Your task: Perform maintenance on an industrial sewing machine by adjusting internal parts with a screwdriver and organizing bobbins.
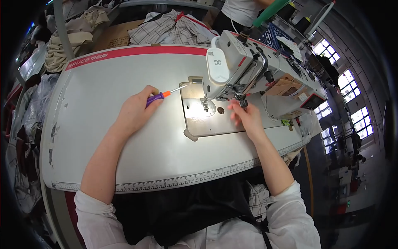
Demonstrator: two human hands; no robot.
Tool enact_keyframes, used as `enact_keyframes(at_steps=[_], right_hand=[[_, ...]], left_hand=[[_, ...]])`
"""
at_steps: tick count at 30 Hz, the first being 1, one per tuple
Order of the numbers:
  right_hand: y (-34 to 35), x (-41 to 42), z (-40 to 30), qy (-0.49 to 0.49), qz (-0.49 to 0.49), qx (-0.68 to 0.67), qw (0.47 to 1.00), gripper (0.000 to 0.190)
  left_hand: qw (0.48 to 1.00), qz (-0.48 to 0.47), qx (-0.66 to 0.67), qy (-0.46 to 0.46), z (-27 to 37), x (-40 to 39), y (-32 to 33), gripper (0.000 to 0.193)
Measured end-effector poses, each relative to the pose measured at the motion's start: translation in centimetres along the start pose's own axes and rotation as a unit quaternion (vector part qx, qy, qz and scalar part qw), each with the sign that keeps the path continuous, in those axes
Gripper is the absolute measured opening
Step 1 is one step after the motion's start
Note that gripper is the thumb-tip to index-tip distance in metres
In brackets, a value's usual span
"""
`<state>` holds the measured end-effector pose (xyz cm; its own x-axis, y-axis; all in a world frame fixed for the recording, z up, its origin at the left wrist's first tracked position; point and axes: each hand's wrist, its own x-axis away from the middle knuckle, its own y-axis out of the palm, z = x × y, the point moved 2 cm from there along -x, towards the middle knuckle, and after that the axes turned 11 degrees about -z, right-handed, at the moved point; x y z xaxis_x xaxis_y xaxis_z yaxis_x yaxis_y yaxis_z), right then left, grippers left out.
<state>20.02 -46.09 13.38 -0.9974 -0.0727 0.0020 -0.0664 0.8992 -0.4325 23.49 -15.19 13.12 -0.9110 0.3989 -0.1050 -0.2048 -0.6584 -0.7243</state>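
My left hand (136,107) grips a screwdriver (154,99) by its purple and orange handle. Its metal shaft points right, and the tip is over the left edge of the sewing machine's bed plate (214,124). My right hand (248,118) is beside the black tension knob (242,101), below the head of the industrial sewing machine (245,65). Its fingers are bent and slightly blurred; whether they touch the knob is unclear. Between my hands, the presser foot (205,105) stands over the lit needle plate (194,108).
A tape measure strip (168,182) runs along the front edge of the white sewing table (140,158). Checked fabric (174,29) is heaped behind it, beside a cardboard box (113,37). Folded beige cloth (67,46) lies at the left. Another person (241,12) stands beyond the machine.
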Motion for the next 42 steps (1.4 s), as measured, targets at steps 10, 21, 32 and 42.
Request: enact_keyframes(at_steps=[10, 21, 32, 42], right_hand=[[0.7, -11.1, 6.9, -0.026, -0.254, -0.039, 0.966, 0.015], [1.9, -8.1, 2.9, -0.03, -0.277, 0.113, 0.954, 0.016], [2.1, -7.6, 2.7, -0.003, -0.222, 0.026, 0.975, 0.01], [2.0, -8.5, 2.9, 0.017, -0.22, -0.006, 0.975, 0.014]], left_hand=[[0.997, -0.025, -0.055, 0.036, -0.2, -1.3, 1.8, 0.024], [0.994, -0.094, -0.013, 0.044, 0.7, -3.0, 0.9, 0.025], [0.994, -0.059, -0.044, 0.077, 0.4, -3.5, 1.5, 0.023], [0.996, -0.061, -0.042, 0.057, 0.0, -3.8, 1.7, 0.022]])
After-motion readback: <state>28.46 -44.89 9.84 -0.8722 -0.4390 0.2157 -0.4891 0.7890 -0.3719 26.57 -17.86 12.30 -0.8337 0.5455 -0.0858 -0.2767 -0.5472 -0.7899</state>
